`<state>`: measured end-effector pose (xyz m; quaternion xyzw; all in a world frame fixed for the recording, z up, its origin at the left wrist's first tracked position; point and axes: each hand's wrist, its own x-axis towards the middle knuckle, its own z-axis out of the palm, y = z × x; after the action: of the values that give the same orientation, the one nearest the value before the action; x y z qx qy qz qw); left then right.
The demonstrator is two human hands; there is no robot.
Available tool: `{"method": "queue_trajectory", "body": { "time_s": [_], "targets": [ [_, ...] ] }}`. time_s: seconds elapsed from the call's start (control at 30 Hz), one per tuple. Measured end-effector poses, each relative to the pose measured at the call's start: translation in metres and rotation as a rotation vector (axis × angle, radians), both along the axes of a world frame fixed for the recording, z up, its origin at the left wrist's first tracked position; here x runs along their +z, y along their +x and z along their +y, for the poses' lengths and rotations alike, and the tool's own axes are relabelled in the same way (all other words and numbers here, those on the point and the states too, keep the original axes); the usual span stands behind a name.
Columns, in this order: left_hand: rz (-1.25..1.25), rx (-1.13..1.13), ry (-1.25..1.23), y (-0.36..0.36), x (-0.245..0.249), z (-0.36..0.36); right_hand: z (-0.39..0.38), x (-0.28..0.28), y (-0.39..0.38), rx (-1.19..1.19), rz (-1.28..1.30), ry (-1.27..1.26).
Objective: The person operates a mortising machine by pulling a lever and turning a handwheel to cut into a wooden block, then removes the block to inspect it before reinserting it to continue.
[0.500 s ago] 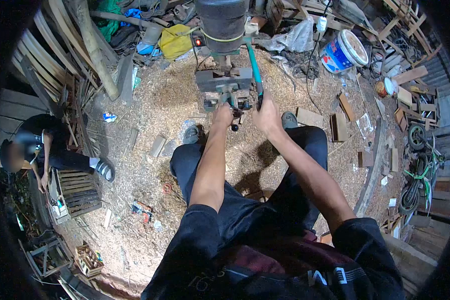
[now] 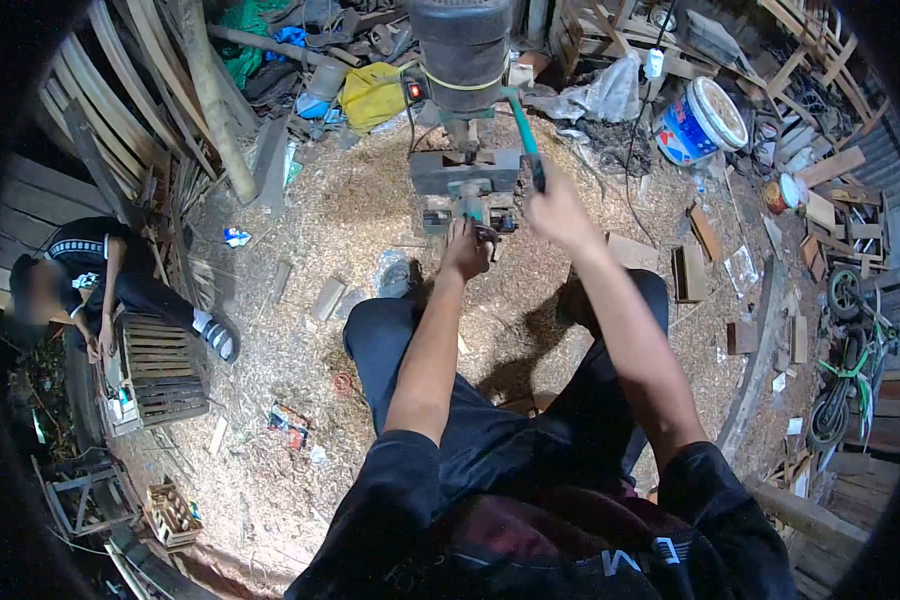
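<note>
Open shavings-covered floor [image 2: 310, 235] on my left; left hand [image 2: 466, 257]'s at the machine [image 2: 463, 60]'s near side, can't tell its grip; dark block [image 2: 432, 179] sits across the middle; looks partway to me, can't judge what's left; right hand [image 2: 562, 212]'s wrapped round the teal lever [image 2: 522, 122]; bucket [image 2: 682, 130] far right, well apart.

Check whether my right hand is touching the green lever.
Touching. The head view shows the right hand closed around the black grip at the near end of the green lever.
</note>
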<state>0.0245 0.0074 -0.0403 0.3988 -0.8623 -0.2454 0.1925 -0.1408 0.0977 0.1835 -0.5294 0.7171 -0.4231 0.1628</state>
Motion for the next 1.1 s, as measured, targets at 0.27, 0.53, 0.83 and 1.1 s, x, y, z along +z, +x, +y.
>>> {"method": "queue_trajectory", "body": {
  "time_s": [0.27, 0.53, 0.83, 1.1],
  "targets": [
    [-0.055, 0.06, -0.03, -0.001, 0.0, 0.022, -0.079, 0.225, -0.038, 0.016, -0.161, -0.26],
    [-0.521, 0.198, -0.034, -0.021, 0.007, 0.041, -0.138, 0.122, -0.087, 0.084, 0.014, -0.649],
    [-0.448, 0.188, 0.027, -0.002, 0.063, 0.044, -0.041, -0.104, -0.076, -0.036, -0.04, 0.279],
    [-0.437, 0.146, 0.142, 0.013, 0.069, 0.037, -0.036, -0.116, -0.082, 0.014, -0.035, 0.307]
  ]
}}
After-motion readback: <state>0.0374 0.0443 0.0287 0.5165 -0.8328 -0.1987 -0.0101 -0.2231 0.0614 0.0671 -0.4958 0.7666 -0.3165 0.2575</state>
